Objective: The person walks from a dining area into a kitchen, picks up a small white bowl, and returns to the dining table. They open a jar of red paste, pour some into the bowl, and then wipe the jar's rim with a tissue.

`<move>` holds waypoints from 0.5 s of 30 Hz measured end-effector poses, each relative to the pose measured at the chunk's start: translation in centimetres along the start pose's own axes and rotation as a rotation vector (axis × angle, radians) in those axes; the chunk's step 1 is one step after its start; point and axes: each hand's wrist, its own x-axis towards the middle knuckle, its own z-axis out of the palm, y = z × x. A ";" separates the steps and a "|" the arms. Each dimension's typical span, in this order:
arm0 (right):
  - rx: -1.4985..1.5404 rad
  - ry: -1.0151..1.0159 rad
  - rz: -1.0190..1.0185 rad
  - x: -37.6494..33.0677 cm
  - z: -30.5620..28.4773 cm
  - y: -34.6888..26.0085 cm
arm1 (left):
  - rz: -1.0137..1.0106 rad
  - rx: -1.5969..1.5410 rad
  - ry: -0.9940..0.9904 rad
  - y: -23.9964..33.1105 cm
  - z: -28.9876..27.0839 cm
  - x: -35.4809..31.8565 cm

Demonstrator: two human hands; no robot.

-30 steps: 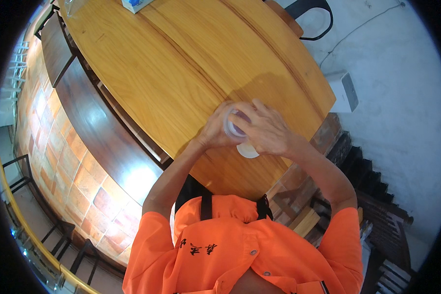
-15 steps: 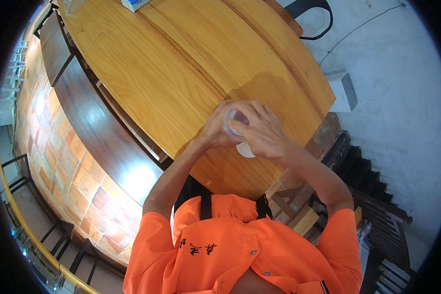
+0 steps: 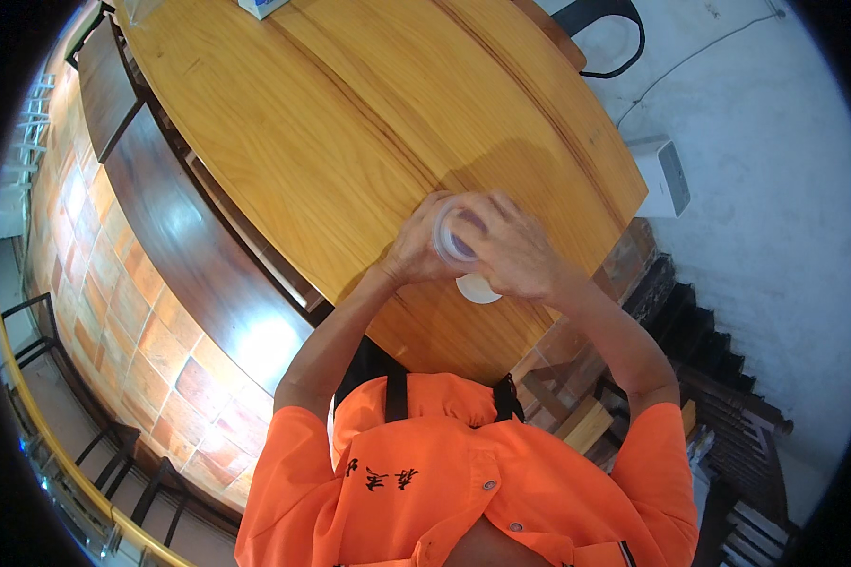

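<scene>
A clear plastic cup [image 3: 447,248] is held over the near part of the wooden table, its round mouth facing up. My left hand [image 3: 414,244] wraps around the cup's left side. From the right, my right hand [image 3: 518,248] closes over the rim, its thumb side reaching across the mouth and partly hiding the inside. The cup's far side is covered by both hands. Just below the cup, a white round disc [image 3: 479,289] shows beside the right hand, its upper edge hidden.
The yellow wooden table [image 3: 350,161] stretches away from me. On its far edge stands a small box [image 3: 261,6]. A dark bench [image 3: 194,231] runs along the left side. To the right are a white box-shaped unit [image 3: 660,177] by the wall and a dark chair [image 3: 742,439].
My right hand has shifted slightly to the right, and its thumb has moved over the cup's mouth. More of the white disc shows. The left hand stays nearly in place.
</scene>
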 end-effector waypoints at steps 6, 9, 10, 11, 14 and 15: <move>0.058 0.001 -0.166 0.3 -1.0 0.8 | -0.006 -0.067 -0.034 0.2 -0.4 0.3; 0.116 0.016 -0.152 -0.1 -1.6 0.9 | -0.041 -0.108 -0.050 -0.9 0.1 0.0; 0.147 0.033 -0.148 -0.2 -1.7 1.3 | -0.045 -0.102 -0.044 -0.7 0.1 -0.1; 0.179 0.050 -0.144 -0.2 -1.7 1.8 | -0.050 -0.096 -0.037 -0.6 0.0 -0.2; 0.379 0.148 -0.084 -0.7 -1.8 3.0 | -0.063 -0.095 -0.037 -0.2 -0.2 0.0; 0.523 0.126 -0.009 -1.0 -2.0 3.6 | -0.067 -0.097 -0.040 0.0 -0.2 0.0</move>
